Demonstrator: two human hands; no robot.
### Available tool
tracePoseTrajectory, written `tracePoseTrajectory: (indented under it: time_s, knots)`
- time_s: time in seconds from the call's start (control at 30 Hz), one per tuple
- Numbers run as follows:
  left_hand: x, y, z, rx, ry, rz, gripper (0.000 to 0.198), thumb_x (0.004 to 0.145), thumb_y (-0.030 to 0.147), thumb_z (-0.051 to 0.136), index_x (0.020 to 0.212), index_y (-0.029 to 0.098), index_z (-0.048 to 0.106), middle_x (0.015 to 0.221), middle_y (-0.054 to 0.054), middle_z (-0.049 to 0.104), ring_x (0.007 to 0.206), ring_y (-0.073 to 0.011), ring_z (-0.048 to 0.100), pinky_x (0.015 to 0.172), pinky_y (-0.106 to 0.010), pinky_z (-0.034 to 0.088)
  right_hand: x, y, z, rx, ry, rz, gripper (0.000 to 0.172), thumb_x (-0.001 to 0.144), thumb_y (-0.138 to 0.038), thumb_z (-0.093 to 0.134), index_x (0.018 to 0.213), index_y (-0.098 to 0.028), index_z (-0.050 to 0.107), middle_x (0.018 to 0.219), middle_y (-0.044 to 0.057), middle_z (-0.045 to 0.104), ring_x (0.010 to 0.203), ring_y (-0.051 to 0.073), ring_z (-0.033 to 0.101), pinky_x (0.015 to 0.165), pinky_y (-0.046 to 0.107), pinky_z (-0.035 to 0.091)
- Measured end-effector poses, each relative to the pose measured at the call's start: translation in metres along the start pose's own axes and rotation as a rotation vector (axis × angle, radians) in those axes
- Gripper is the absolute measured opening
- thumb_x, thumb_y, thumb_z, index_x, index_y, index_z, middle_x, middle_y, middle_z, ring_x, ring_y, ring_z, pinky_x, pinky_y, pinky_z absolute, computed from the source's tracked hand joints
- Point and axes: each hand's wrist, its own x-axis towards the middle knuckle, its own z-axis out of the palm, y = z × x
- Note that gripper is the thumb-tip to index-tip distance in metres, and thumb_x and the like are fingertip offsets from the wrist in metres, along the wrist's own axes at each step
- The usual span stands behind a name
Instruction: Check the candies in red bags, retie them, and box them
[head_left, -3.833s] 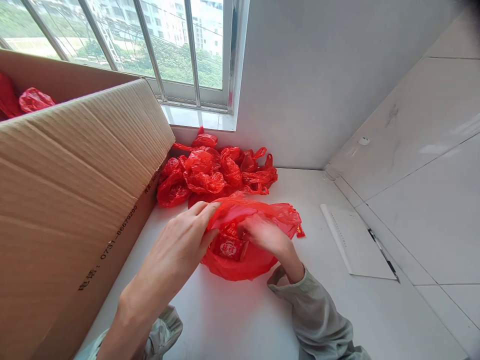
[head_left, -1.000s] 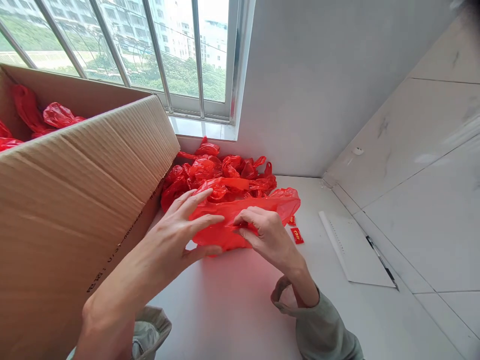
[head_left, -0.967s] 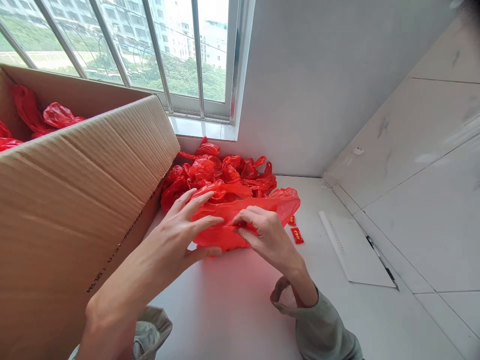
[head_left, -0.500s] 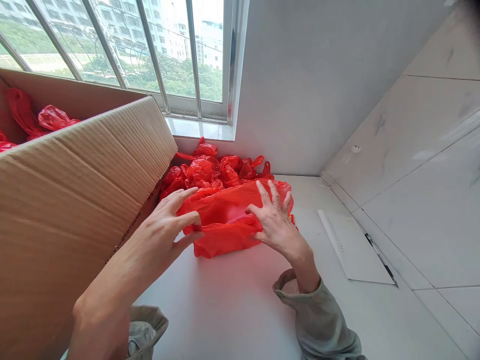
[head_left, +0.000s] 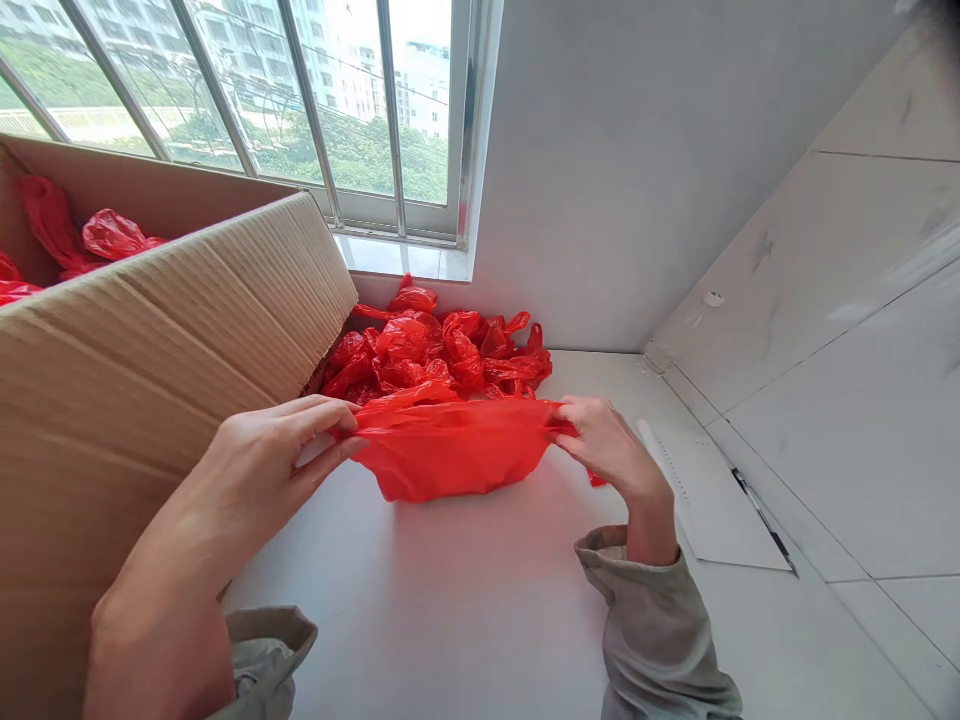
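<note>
1. Centrally, over the smooth white tabletop [head_left: 480,620], a thin, glossy red plastic bag [head_left: 457,455] was stretched sideways, just in front of a heap of crumpled red plastic bundles [head_left: 450,345]. Top edge drawn nearly straight; front wall fairly smooth, tapering to a narrower base; loose folds stood up at upper left.
2. Left hand [head_left: 270,455]: thumb and fingers pinched the bag's left corner. Right hand [head_left: 609,450]: fingers closed on the gathered right end, plastic bunched between them.
3. Bag's inside was hidden by its front wall, contents not visible. Could not tell whether its base touched the tabletop.
4. Small red packet [head_left: 596,478]: only a scrap showed, just under the right hand.
5. Large open-topped brown corrugated cardboard box [head_left: 150,310], cut off at the left edge, held shiny red plastic lumps [head_left: 116,232]; its near wall hid the lower part of the load. Left forearm crossed in front.
6. Heap lay against the wall beside the box; a few loop handles stuck up. What the bundles contained could not be made out.
7. White paper sheet [head_left: 727,510] at right, partly behind the right forearm, slim black-and-clear pen [head_left: 763,520] along its far edge.
</note>
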Motion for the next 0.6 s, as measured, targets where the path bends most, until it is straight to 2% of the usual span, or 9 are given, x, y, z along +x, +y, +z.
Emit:
tracePoseTrajectory:
  time_s: [0.13,0.27,0.4,0.5,0.6]
  knots:
    - [-0.005,0.001,-0.006,0.017,0.08,-0.174,0.03,0.082,0.055,0.056,0.081,0.028,0.069,0.074,0.008,0.071,0.061,-0.013,0.063,0.06,-0.024,0.043,-0.005,0.008,-0.012,0.118,0.238,-0.006,0.014,0.087,-0.014,0.054,0.08,-0.022,0.063,0.079,-0.001,0.063,0.07,0.015,0.054,0.08,0.033,0.04]
    - [-0.007,-0.001,-0.004,-0.076,0.109,-0.203,0.029,0.076,0.057,0.061,0.076,0.03,0.068,0.067,0.01,0.069,0.059,-0.0127,0.063,0.058,-0.024,0.044,-0.01,0.011,-0.017,0.1,0.219,0.041,0.016,0.085,-0.014,0.056,0.074,-0.022,0.063,0.076,-0.002,0.063,0.068,0.015,0.053,0.074,0.031,0.038]
    - [-0.006,-0.002,-0.003,-0.052,0.176,-0.163,0.027,0.078,0.054,0.06,0.079,0.029,0.069,0.073,0.009,0.071,0.064,-0.0144,0.065,0.061,-0.025,0.045,-0.016,0.011,-0.02,0.142,0.259,0.042,0.015,0.086,-0.017,0.057,0.073,-0.023,0.063,0.075,-0.002,0.063,0.07,0.015,0.054,0.069,0.029,0.038]
    - [-0.006,0.0,-0.006,-0.082,0.139,-0.221,0.023,0.079,0.049,0.062,0.082,0.027,0.068,0.078,0.008,0.072,0.071,-0.0158,0.065,0.065,-0.025,0.047,-0.02,0.009,-0.023,0.179,0.231,0.057,0.016,0.085,-0.02,0.06,0.069,-0.022,0.062,0.071,-0.002,0.061,0.063,0.014,0.052,0.061,0.028,0.037]
    - [-0.008,0.004,-0.009,-0.123,0.105,-0.267,0.019,0.08,0.045,0.066,0.084,0.026,0.067,0.079,0.008,0.071,0.073,-0.0158,0.065,0.067,-0.025,0.046,-0.022,0.007,-0.026,0.171,0.281,0.041,0.016,0.085,-0.021,0.06,0.069,-0.022,0.063,0.071,-0.002,0.061,0.062,0.014,0.052,0.06,0.028,0.038]
